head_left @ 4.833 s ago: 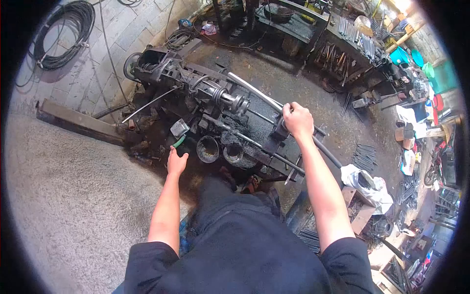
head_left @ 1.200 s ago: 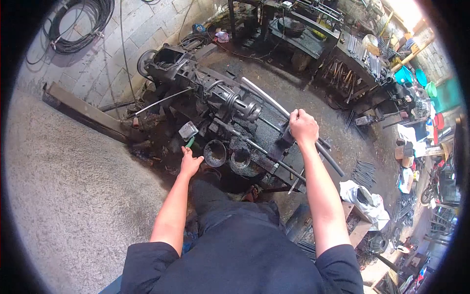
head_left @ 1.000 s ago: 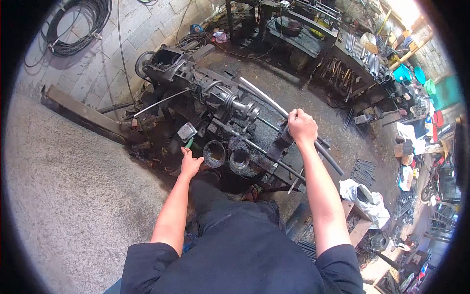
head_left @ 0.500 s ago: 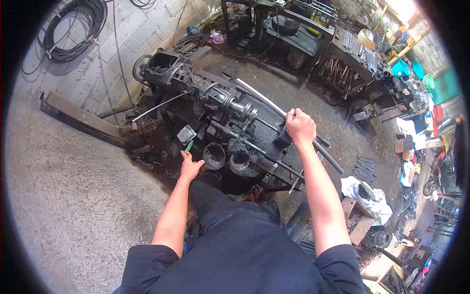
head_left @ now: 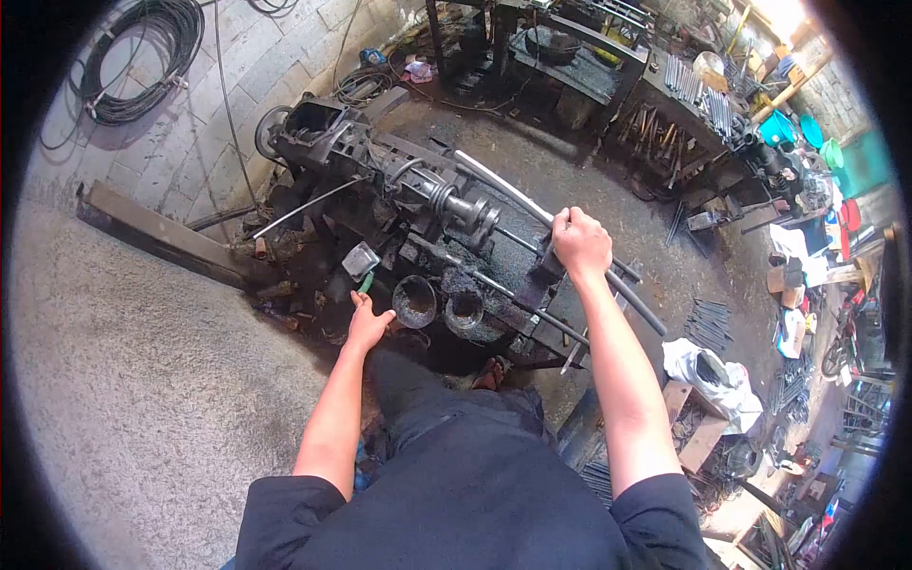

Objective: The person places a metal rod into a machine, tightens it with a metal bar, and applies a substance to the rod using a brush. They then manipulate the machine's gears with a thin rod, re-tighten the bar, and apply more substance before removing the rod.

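My right hand (head_left: 582,245) is closed round a long metal bar (head_left: 508,188), which slants over the far side of a dark machine (head_left: 418,180). Lower left, my left hand (head_left: 367,323) touches the green handle (head_left: 367,282) of a small square metal piece (head_left: 360,260). Its thumb points out towards a round bowl (head_left: 415,302), and the fingertips are at the handle. A second round bowl (head_left: 464,310) sits beside the first. Below the bar, a thinner rod (head_left: 494,285) runs along the machine.
A rough pale surface (head_left: 152,361) fills the left side. Coiled cable (head_left: 142,57) hangs on the wall. Metal rods (head_left: 708,328) lie on the floor at the right, near a white sack (head_left: 712,385). A dark bench (head_left: 665,123) with stacked bars stands at the back right.
The view has shifted very slightly. Both hands keep the same places, the right one on the bar and the left one at the green handle.
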Motion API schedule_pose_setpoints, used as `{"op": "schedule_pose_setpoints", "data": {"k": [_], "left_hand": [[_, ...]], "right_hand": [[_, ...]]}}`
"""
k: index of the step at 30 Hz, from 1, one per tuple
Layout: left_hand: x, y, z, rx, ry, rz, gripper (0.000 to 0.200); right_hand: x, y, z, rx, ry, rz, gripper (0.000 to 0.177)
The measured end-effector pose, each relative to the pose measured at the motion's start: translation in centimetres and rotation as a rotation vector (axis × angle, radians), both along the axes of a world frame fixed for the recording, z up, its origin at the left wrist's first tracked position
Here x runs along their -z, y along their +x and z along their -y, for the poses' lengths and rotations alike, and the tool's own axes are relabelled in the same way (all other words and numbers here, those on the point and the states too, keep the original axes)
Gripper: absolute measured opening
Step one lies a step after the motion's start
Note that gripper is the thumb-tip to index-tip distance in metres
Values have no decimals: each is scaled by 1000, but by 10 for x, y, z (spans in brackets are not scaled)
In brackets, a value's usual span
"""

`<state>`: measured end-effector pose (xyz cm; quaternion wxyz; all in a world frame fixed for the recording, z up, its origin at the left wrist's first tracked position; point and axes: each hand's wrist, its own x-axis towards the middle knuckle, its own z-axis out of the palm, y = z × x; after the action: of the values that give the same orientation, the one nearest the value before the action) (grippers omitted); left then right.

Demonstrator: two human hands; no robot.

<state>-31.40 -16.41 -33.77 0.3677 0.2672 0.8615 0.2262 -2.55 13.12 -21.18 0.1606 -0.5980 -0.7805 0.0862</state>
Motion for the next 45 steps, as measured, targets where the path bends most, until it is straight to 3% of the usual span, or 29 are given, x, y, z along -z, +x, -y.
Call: {"op": "schedule_pose_setpoints", "data": {"k": [2,5,7,45], "left_hand": [[3,-2,1,-14,-12,44,100],[22,-9,6,54,0,-83,101],[-5,2,-1,-5,11,13,101],[4,-2,-3,-9,-5,10,99]], "right_hand": [[2,1,0,1,1,-4,37],[7,1,-1,-6,44,-44,37],[6,0,-2,-19,66,-64,36],[9,-3,-2,-58,97,-43,34]]}}
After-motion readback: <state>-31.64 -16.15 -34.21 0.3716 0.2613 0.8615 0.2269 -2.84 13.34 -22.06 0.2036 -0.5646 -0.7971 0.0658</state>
